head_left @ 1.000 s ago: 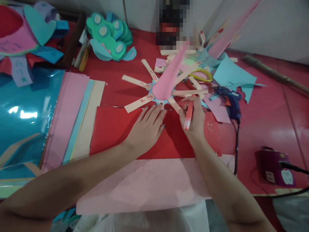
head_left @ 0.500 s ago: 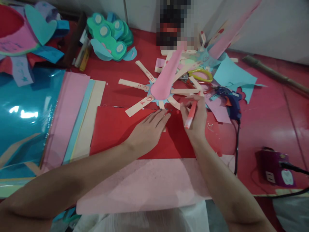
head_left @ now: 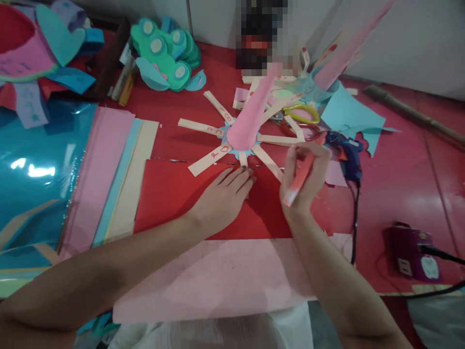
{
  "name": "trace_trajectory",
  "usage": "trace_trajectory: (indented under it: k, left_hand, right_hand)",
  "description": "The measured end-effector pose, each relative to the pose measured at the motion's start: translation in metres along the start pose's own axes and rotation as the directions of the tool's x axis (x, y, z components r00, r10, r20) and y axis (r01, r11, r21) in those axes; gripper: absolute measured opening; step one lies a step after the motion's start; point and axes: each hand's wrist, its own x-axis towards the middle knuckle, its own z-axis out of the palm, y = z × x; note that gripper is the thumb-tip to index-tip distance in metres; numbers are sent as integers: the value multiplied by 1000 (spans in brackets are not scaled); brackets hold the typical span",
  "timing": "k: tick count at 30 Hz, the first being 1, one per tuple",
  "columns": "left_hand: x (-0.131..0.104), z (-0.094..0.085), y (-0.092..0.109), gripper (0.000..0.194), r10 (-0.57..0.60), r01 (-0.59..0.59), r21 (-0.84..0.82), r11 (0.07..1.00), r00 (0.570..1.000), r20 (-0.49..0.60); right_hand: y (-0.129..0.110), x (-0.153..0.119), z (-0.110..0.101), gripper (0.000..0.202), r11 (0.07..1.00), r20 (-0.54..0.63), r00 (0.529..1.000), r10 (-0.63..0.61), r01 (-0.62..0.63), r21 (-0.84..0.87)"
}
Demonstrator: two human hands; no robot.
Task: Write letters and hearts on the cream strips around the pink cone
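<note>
A pink paper cone point(head_left: 247, 128) leans up from a scalloped blue base, with cream paper strips spreading out around it. Red letters mark some strips on the left, among them a B, a C and a D. My left hand point(head_left: 227, 196) lies flat with fingers stretched on a red sheet point(head_left: 167, 194), covering most of the strip nearest me. To the right of the cone, my right hand point(head_left: 317, 167) is closed around an orange-red marker point(head_left: 300, 182), its pale end towards me. The marker's far end is partly hidden by my fingers. The right-hand strips lie close to this hand.
Yellow-handled scissors point(head_left: 304, 114) and a blue glue gun point(head_left: 345, 150) lie amid paper scraps on the right. Stacked coloured sheets point(head_left: 98, 165) are at left, below green paper shapes point(head_left: 160, 53). A purple power socket box point(head_left: 414, 252) with a cord sits at the right edge.
My right hand has moved right and slightly towards me with the marker, uncovering more of the lower right strip. My left hand has stayed nearly in place.
</note>
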Motion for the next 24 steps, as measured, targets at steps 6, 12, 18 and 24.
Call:
trace_trajectory:
  k: [6, 12, 18, 24]
  left_hand:
    - [0, 2, -1, 48, -13, 19, -76, 997, 997, 76]
    - [-1, -1, 1, 41, 4, -4, 2, 1000, 1000, -16]
    - [0, -5, 2, 39, -25, 25, 22, 999, 1000, -13]
    - [-1, -3, 3, 39, -24, 26, 25, 999, 997, -67]
  right_hand:
    - [-11, -8, -9, 34, 966, 169, 968, -184, 146, 213]
    - [1, 0, 3, 40, 839, 450, 886, 113, -328, 435]
    - [1, 3, 8, 37, 812, 488, 846, 214, -432, 392]
    - [-2, 2, 6, 28, 853, 522, 835, 176, -394, 342]
